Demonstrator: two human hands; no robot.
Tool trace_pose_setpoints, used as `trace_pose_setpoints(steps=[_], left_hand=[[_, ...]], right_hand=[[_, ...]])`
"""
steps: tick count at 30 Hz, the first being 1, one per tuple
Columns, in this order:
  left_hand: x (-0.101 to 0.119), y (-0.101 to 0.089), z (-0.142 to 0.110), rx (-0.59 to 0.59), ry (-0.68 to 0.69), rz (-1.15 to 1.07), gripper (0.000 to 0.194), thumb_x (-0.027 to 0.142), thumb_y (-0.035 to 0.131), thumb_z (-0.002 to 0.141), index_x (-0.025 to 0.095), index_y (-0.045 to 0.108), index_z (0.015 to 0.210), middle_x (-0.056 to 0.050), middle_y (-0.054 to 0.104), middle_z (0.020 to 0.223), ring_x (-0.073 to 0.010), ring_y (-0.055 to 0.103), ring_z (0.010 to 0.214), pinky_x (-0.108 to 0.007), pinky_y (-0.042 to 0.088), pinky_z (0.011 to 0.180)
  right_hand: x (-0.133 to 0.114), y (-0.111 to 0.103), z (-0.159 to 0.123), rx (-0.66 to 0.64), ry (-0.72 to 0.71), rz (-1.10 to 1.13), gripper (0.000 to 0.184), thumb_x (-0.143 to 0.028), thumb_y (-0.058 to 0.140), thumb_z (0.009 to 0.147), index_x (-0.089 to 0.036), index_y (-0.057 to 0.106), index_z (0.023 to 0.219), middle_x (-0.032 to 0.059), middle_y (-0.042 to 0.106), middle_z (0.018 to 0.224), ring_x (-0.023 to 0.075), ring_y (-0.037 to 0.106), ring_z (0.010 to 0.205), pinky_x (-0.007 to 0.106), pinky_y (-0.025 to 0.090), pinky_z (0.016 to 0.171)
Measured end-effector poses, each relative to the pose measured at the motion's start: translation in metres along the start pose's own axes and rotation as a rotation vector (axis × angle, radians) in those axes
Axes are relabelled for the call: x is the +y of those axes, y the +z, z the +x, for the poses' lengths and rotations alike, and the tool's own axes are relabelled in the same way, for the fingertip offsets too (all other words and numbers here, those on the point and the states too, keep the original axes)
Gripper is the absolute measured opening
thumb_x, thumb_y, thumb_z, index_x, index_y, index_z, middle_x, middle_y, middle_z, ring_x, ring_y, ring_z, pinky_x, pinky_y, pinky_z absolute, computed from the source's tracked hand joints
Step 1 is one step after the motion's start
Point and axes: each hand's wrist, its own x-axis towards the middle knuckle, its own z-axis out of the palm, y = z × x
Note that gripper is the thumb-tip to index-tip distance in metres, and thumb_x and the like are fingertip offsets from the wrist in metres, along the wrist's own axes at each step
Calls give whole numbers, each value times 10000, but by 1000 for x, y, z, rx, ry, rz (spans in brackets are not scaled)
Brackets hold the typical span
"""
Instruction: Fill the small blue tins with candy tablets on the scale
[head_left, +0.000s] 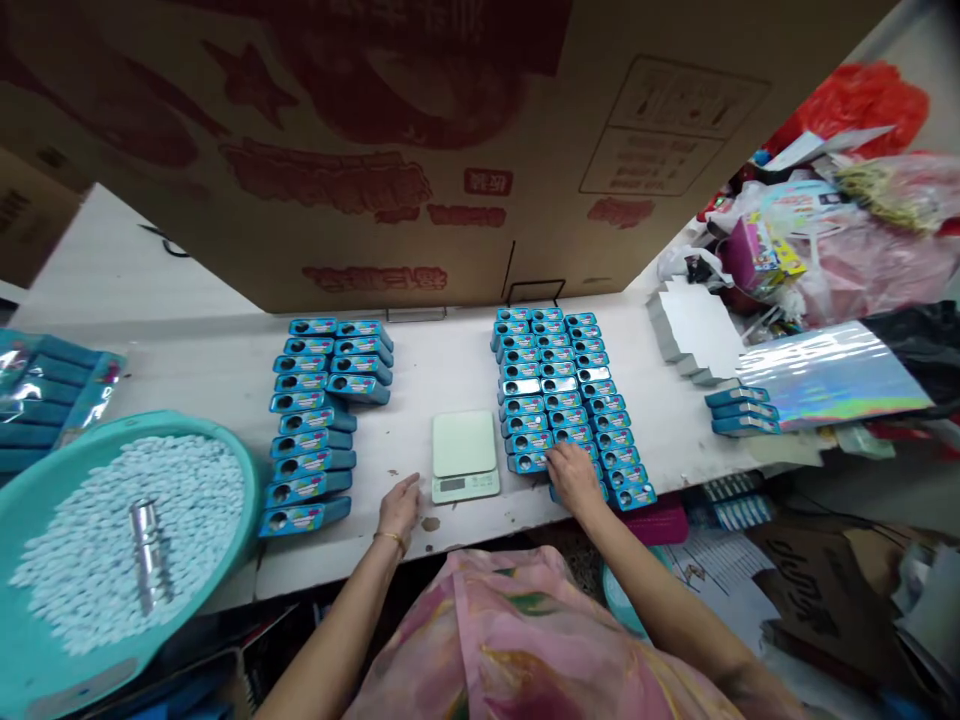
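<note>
My right hand [573, 476] rests on the near end of a block of small blue tins [564, 400] laid in three rows right of centre; its fingers curl over one tin there. My left hand [400, 506] lies flat on the white table [442, 370], fingers stretched, just left of a small pale green scale [464, 455] whose platform is bare. Further left, more blue tins [319, 425] lie in overlapping rows.
A teal basin [52, 640] of pale blue tablets with a metal scoop [149, 552] sits at the near left. A large printed cardboard box [420, 150] stands behind the table. Three stacked tins [739, 410], a holographic sheet [829, 378], folded white cartons [694, 330] and bags fill the right.
</note>
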Motion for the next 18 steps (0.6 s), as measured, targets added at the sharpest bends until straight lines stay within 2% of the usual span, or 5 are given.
trace_pose_setpoints(steps=[2, 7, 12, 15, 18], left_hand=[[-5, 2, -13, -15, 2, -36, 447, 152, 461, 652, 97, 451, 1095, 87, 372, 436, -22, 253, 310, -140, 131, 321], [-14, 5, -40, -51, -20, -131, 414, 192, 508, 624, 111, 479, 1029, 86, 386, 439, -23, 292, 326, -136, 99, 325], [-15, -10, -49, -76, -71, -175, 290, 128, 491, 664, 112, 502, 953, 66, 436, 461, -7, 268, 320, -121, 134, 304], [-13, -23, -51, -144, -120, -300, 199, 111, 505, 685, 107, 526, 883, 48, 457, 481, -8, 318, 339, -112, 181, 295], [-6, -36, -54, -226, -198, -446, 124, 108, 507, 709, 94, 547, 826, -3, 528, 539, -32, 440, 407, -121, 322, 338]], right_hand=[[-2, -1, 5, -52, -62, -33, 178, -214, 415, 822, -184, 589, 844, 56, 565, 831, 189, 455, 778, 307, 330, 667], [-11, -7, 8, -113, -192, -31, 183, -231, 447, 802, -203, 562, 942, 50, 543, 930, 184, 429, 818, 301, 311, 675], [-12, -9, 6, -198, -310, -99, 178, -144, 435, 786, -207, 568, 887, 53, 494, 1042, 190, 411, 860, 303, 308, 668], [-22, -16, 6, -183, -319, -116, 194, -84, 416, 771, -187, 570, 827, 53, 479, 1078, 200, 395, 914, 317, 309, 713], [-48, -27, 9, -98, -348, -81, 200, -84, 422, 763, -178, 553, 881, 61, 431, 1155, 218, 348, 1012, 342, 286, 801]])
